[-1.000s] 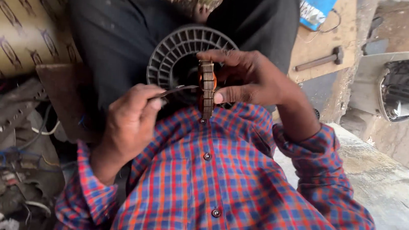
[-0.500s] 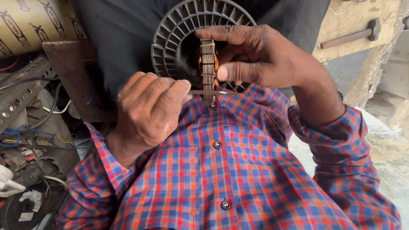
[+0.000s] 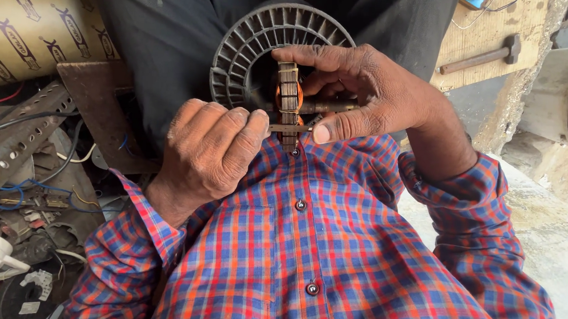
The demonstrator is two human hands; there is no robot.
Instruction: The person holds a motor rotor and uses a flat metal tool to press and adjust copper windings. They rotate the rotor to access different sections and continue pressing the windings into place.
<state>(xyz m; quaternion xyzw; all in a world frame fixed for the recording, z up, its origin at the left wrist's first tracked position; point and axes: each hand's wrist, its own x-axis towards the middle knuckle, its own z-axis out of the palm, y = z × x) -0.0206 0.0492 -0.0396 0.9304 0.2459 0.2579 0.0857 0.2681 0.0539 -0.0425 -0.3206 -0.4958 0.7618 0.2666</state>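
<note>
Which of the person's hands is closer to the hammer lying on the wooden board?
Right. The right hand is just below-left of the hammer; the left hand is farther left, lower down.

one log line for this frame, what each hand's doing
left hand: shut on thin metal tool, tip at rotor | right hand: shut on rotor | behind: finned housing

At frame centre, the small laminated metal rotor core with copper winding [image 3: 287, 103] sits in front of the round ribbed grey fan wheel [image 3: 252, 41]. The right hand [image 3: 368, 95] lies to its right, touching it. The left hand [image 3: 208, 151] lies lower left, holding a thin metal tool [image 3: 291, 128] against the core. A steel-headed hammer [image 3: 481, 57] rests on the wooden board [image 3: 466, 32], upper right. A perforated metal angle bar [image 3: 5, 147] lies at left.
</note>
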